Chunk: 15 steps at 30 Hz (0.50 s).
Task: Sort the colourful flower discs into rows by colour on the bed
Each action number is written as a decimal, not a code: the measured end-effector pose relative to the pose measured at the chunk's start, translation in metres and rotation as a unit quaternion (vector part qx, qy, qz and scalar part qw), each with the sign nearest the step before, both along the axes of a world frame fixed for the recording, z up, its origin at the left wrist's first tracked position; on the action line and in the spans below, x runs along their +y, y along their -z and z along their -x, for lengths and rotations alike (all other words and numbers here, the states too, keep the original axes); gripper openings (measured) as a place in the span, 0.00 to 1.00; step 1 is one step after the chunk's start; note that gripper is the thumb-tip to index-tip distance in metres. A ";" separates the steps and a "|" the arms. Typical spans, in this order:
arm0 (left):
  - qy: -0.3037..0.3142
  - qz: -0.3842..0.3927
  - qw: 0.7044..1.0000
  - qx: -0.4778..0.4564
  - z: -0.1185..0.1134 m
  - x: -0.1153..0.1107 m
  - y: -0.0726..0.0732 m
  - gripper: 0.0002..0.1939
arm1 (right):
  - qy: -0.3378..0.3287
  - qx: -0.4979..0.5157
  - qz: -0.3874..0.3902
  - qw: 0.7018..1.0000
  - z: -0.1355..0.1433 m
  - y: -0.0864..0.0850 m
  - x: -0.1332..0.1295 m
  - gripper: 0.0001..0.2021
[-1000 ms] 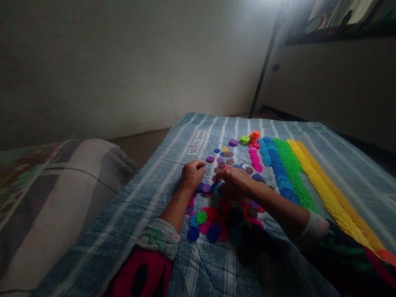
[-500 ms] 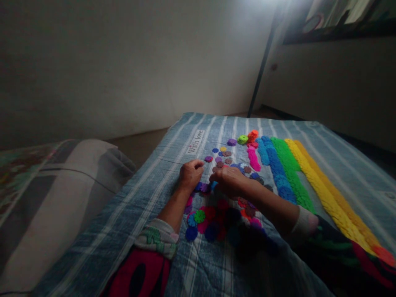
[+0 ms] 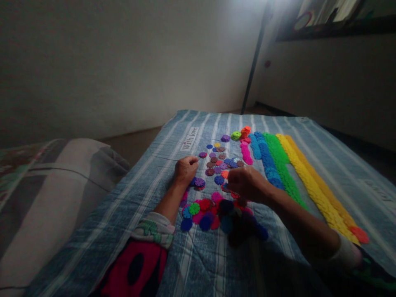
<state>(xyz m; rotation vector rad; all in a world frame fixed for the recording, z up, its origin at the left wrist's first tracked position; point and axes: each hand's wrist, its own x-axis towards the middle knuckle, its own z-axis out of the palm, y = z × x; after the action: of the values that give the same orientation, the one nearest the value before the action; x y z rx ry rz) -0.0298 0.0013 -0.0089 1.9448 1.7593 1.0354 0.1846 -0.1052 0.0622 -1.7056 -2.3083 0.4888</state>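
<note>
My left hand rests at the left side of the loose pieces, its fingers curled together; whatever they hold, if anything, is hidden. Just below it lie purple notched plastic discs. My right hand is over the middle of the scattered discs, fingers closed and pointing down beside an orange disc. I cannot tell whether a disc is between those fingertips. Brown discs lie between the two hands. Nearer me spreads a mixed heap with a green disc and dark blue discs.
Rows of overlapping discs stretch along the right: blue, green, yellow and orange. A short pink row lies farther back. Striped cloth covers the surface. At the left is a grey cushioned shape.
My right hand has moved right, away from my left hand, uncovering discs between them. The left hand stays near the same discs. The whole view has shifted slightly.
</note>
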 end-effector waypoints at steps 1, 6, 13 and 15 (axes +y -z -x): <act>0.002 -0.005 1.000 0.004 -0.001 0.000 0.000 0.15 | -0.001 0.031 0.014 0.999 -0.005 0.001 -0.010 0.04; 0.014 -0.020 0.999 0.026 -0.008 -0.003 -0.001 0.15 | 0.002 0.120 0.049 0.992 -0.025 0.012 -0.056 0.04; 0.029 -0.021 0.998 0.048 -0.015 -0.008 -0.005 0.15 | -0.001 0.112 0.050 0.992 -0.029 0.019 -0.082 0.07; 0.031 -0.017 0.998 0.055 -0.016 -0.009 -0.007 0.16 | 0.021 0.086 0.031 0.996 -0.032 0.025 -0.080 0.06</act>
<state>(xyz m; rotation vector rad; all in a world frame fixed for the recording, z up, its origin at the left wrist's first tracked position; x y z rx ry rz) -0.0141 -0.0078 -0.0023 2.1013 1.7352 0.9606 0.2161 -0.1850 0.0375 -1.6657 -2.1536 0.6763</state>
